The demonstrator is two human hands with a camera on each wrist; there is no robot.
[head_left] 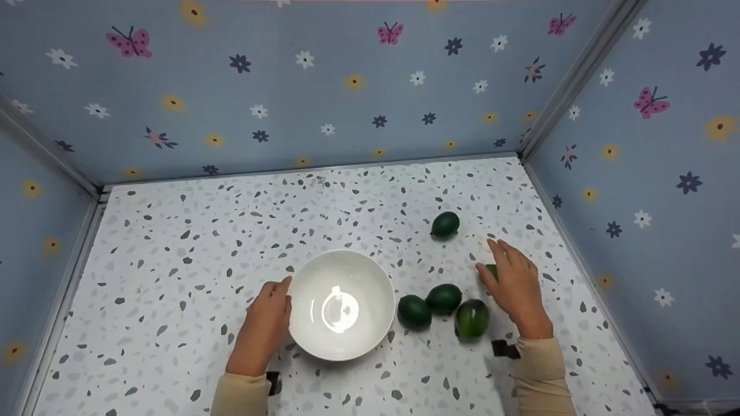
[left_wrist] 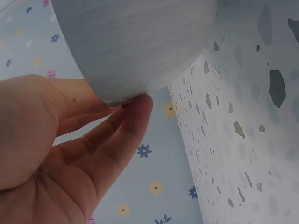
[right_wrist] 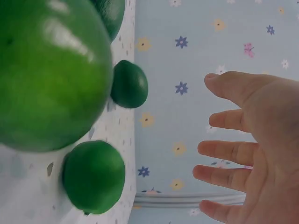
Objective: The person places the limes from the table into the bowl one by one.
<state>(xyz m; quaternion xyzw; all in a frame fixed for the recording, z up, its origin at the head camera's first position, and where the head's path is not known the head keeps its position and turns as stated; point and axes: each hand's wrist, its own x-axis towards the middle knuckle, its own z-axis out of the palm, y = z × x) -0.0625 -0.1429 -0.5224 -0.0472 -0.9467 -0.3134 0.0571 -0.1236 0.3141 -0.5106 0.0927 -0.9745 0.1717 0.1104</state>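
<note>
A glossy white bowl point(head_left: 312, 341) stands upright on the speckled table. My left hand point(head_left: 265, 326) pinches its left rim, fingers and thumb meeting at the edge of the bowl in the left wrist view. To the right, my right hand point(head_left: 516, 286) hovers over a green fruit point(head_left: 491, 269) that it mostly hides. Its fingers are straight and spread, with nothing between them in the right wrist view. Three smooth, egg-shaped green fruits cluster beside the bowl: one point(head_left: 414, 312) nearest it, another point(head_left: 444, 299) behind, and a paler one point(head_left: 472, 319). Farther back lies one more green fruit point(head_left: 446, 225).
The white speckled table point(head_left: 231, 231) meets a blue wall point(head_left: 324, 52) with flowers and butterflies at the back. Similar blue panels rise along the left side and the right side point(head_left: 665, 231), with grey metal strips at their corners.
</note>
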